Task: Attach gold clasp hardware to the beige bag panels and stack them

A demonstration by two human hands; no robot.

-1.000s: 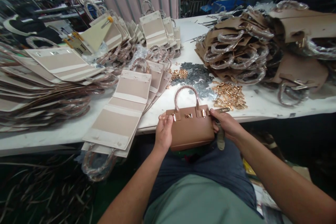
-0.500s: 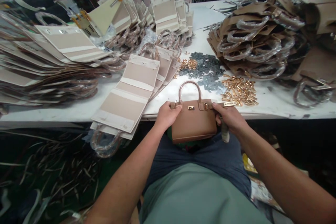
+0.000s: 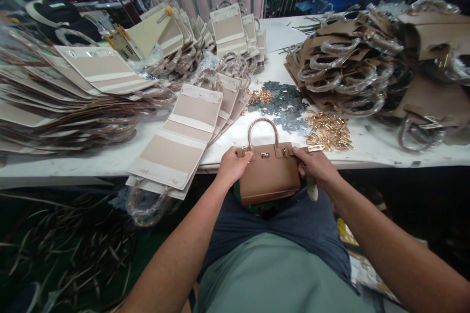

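Observation:
A small brown handbag (image 3: 270, 178) hangs upright at the table's front edge, over my lap, with its wrapped handle (image 3: 262, 121) up and a gold clasp (image 3: 265, 155) on its front. My left hand (image 3: 235, 164) pinches the bag's upper left corner, thumb in front. At the upper right corner, my right hand (image 3: 316, 164) is closed on the bag's strap, whose gold-plated end (image 3: 316, 147) sticks out to the right above the fingers. A pale cloth-like piece (image 3: 312, 190) hangs below my right hand.
Flat beige bag panels (image 3: 176, 139) overhang the front edge of the white table (image 3: 374, 149). More panels (image 3: 106, 71) are stacked left. Gold parts (image 3: 328, 131) and dark metal pieces (image 3: 281, 98) lie behind the bag. Brown bags (image 3: 338, 58) are piled right.
The view has shifted a little, so the table's things appear slightly lower. Both hands keep their hold on the bag, which sits nearly the same.

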